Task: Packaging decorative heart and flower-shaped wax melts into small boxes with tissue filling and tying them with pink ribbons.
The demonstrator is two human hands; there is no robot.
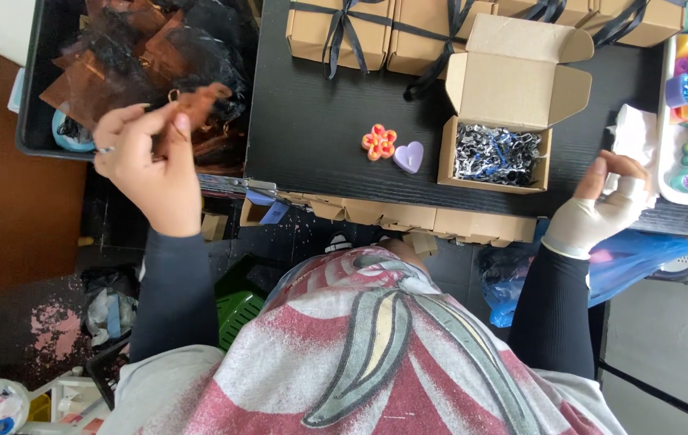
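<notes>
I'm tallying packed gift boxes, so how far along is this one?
Done: several brown cardboard boxes tied with black ribbon stand at the table's far edge. In hand: the open cardboard box already holds shredded filler; the left hand pinches a brown sheer pouch, the gloved right hand rests by white tissue. Left: the orange flower piece and lilac heart piece still lie outside, box unclosed.

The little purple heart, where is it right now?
In the head view, the small purple heart-shaped piece lies on the black tabletop, between the orange-and-pink flower-shaped piece on its left and the open brown cardboard box on its right.
</notes>
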